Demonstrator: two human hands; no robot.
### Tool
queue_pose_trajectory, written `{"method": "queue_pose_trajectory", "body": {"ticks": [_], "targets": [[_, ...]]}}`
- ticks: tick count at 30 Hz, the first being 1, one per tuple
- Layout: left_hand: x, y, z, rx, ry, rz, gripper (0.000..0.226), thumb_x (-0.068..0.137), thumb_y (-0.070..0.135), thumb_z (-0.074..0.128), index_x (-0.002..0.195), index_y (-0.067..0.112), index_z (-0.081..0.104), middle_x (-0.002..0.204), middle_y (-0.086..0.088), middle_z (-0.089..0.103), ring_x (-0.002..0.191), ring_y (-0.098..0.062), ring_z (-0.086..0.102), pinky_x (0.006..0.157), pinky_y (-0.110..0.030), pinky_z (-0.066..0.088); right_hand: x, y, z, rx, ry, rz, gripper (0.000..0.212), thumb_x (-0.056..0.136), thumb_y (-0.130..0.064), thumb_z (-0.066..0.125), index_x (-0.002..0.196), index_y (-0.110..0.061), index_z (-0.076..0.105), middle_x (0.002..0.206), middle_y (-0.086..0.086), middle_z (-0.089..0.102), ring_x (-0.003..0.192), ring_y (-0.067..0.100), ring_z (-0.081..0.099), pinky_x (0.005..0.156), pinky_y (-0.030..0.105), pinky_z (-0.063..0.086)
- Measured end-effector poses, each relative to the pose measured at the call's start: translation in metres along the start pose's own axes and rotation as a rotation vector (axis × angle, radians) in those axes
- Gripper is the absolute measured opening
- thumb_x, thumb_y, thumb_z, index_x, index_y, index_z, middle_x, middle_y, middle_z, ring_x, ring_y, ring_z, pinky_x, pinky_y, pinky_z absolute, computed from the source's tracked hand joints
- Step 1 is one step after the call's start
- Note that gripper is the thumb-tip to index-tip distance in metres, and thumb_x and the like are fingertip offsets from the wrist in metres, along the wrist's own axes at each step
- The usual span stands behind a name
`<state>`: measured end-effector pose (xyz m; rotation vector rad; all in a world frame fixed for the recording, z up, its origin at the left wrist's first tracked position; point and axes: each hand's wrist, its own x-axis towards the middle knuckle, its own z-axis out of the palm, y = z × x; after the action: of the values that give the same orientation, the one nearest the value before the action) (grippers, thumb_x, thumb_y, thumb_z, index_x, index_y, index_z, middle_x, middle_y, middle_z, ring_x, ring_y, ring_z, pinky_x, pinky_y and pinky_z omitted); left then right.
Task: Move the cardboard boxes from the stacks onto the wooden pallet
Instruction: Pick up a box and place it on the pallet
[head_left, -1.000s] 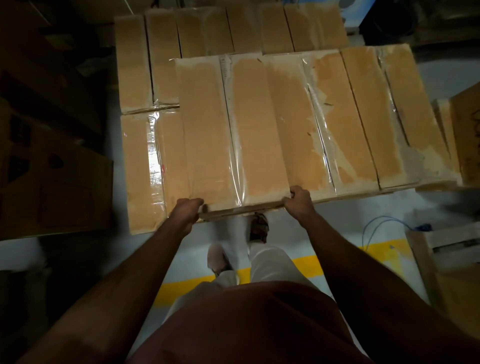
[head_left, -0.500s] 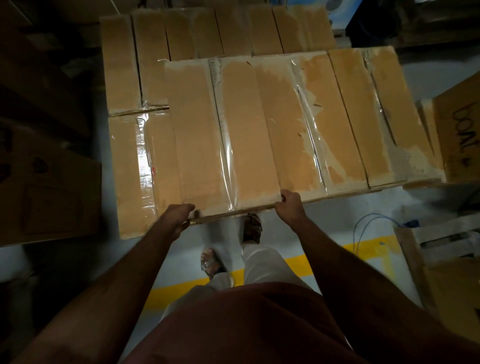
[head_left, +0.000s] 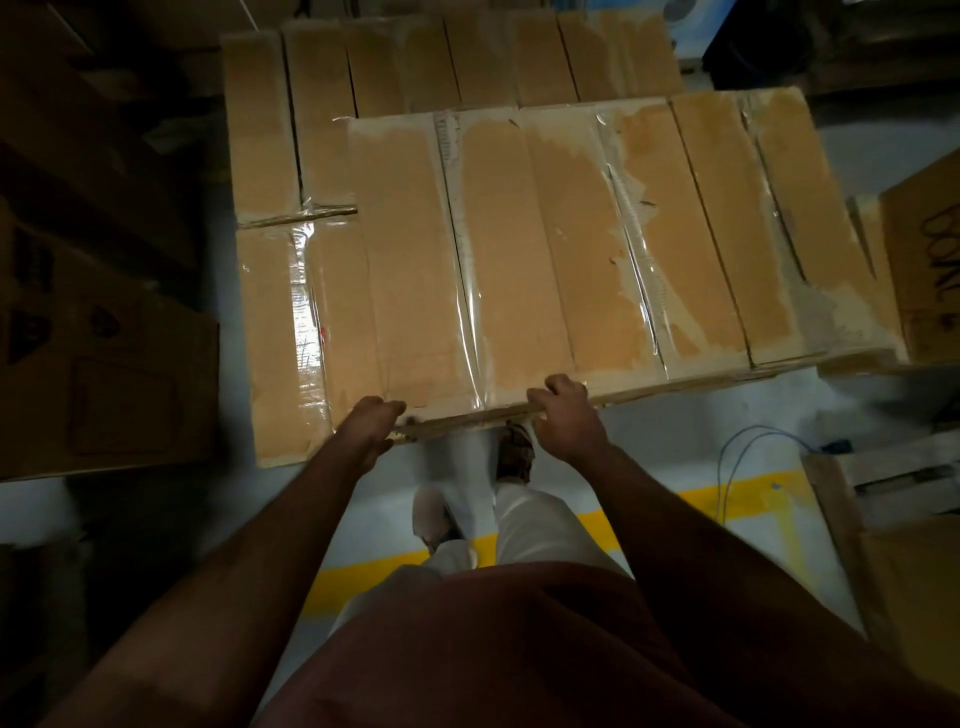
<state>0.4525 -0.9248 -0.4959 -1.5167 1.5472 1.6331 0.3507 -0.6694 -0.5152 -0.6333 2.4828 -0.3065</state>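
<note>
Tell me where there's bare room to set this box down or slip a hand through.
Bare floor lies right of the upper box layer, and near the feet by the yellow line. Left is crowded with dark cartons. Both hands, left and right, grip the near edge.

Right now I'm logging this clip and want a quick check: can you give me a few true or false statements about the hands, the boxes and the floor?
1. Both hands grip the near edge of the same box. True: left hand and right hand hold the taped box.
2. The left hand hangs free. False: it is on the box edge.
3. A yellow line marks the floor. True.
4. The box tops are bare of tape. False: clear tape runs along them.
5. A blue cable lies on the floor. True.
</note>
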Motion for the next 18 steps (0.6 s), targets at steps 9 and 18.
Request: {"method": "queue_pose_trajectory", "body": {"ticks": [9, 18], "targets": [[-0.03, -0.013, -0.016, 0.055, -0.044, 0.123, 0.025, 0.1, 0.014, 0.054, 0.122, 0.003, 0.055, 0.114, -0.015, 0.054, 0.102, -0.025, 0.051, 0.09, -0.039, 0.045, -0.028, -0.012, -0.013, 0.28, 0.204, 0.074, 0.051, 0.081, -0.018, 0.047, 0.126, -0.001, 0.063, 0.121, 0.025, 0.06, 0.111, 0.042, 0.057, 0.096, 0.044, 0.047], [-0.095, 0.033, 0.031, -0.008, -0.243, 0.483, 0.033, 0.103, 0.025, 0.054, 0.135, 0.015, 0.052, 0.13, -0.009, 0.058, 0.117, -0.021, 0.054, 0.102, -0.041, 0.045, -0.079, -0.002, -0.069, 0.665, 0.494, 0.081, 0.036, 0.093, -0.006, 0.062, 0.129, -0.008, 0.063, 0.122, 0.005, 0.064, 0.108, 0.015, 0.062, 0.094, 0.03, 0.052]]}}
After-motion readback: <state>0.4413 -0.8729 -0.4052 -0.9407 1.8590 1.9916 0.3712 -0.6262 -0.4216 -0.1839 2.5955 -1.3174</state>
